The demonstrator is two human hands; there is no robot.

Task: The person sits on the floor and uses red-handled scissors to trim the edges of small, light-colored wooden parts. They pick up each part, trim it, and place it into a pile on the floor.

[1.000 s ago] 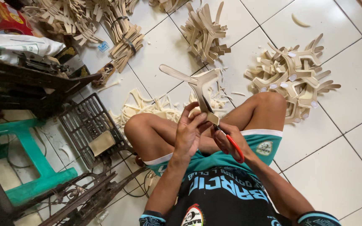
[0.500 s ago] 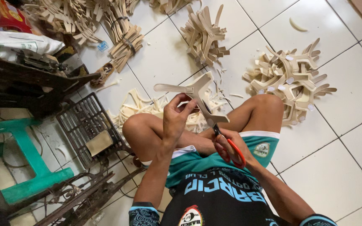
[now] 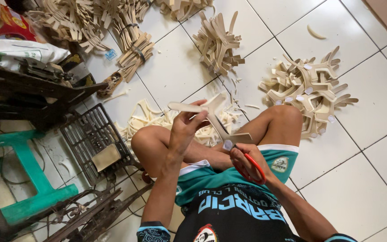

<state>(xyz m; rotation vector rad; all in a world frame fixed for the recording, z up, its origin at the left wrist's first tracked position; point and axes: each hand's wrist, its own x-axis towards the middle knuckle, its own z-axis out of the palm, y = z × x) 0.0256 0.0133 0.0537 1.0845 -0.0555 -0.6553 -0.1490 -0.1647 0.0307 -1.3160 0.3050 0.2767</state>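
While the left hand (image 3: 185, 127) pinches a tan Y-shaped strap (image 3: 211, 117) above the knees, the right hand (image 3: 246, 162) grips red-handled scissors (image 3: 247, 161) at it. Strap piles (image 3: 307, 87) lie beyond the knees on the tiled floor (image 3: 363, 148).

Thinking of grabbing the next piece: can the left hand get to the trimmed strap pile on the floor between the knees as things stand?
Probably not yet. The left hand is full, its fingers pinching the Y-shaped strap above the strap pile. Nothing else blocks the way down.

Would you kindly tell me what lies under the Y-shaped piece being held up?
Under the Y-shaped piece lie pale offcuts on the white tiled floor, between the knees. The piece and left hand cover part of that heap.
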